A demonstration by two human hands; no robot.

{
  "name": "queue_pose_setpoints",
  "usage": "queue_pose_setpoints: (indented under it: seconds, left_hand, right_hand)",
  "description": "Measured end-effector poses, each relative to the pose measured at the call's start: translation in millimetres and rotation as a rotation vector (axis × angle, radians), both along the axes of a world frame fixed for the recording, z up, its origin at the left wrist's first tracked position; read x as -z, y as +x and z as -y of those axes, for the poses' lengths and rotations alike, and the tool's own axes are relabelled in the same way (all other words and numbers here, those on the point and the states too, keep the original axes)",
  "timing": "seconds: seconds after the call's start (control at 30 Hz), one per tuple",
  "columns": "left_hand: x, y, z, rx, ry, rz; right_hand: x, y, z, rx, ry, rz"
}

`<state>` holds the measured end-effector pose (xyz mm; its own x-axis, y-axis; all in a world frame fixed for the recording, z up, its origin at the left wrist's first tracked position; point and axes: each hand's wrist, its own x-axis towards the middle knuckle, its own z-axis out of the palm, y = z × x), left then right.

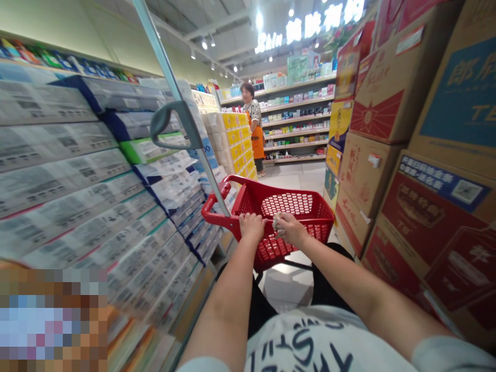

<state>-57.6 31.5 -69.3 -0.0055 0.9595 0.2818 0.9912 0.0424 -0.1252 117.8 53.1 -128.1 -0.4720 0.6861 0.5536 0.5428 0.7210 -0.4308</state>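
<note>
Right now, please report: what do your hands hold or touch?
Left hand on red shopping basket rim. Right hand holding small pale crumpled item. Person in orange apron ahead.

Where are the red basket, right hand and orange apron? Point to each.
red basket (267, 187): head view, on the far rim
right hand (292, 231): head view, on the back of the hand
orange apron (258, 142): head view, on its lower front
</note>
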Motion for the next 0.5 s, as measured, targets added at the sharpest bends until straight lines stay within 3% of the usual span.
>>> queue_pose_setpoints:
  seconds: [0.17, 0.33, 0.5]
  left_hand:
    - [0.3, 1.5, 1.5, -0.007, 0.002, 0.000]
    - [0.2, 1.6, 0.6, 0.000, -0.001, 0.006]
    - [1.6, 1.7, 2.6, -0.007, 0.005, -0.007]
  right_hand:
    - [21.8, 1.8, 5.6, 0.020, -0.033, 0.289]
    - [12.7, -13.3, 6.0, -0.044, 0.110, 0.249]
    - [12.0, -21.7, 12.8, -0.017, 0.013, 0.417]
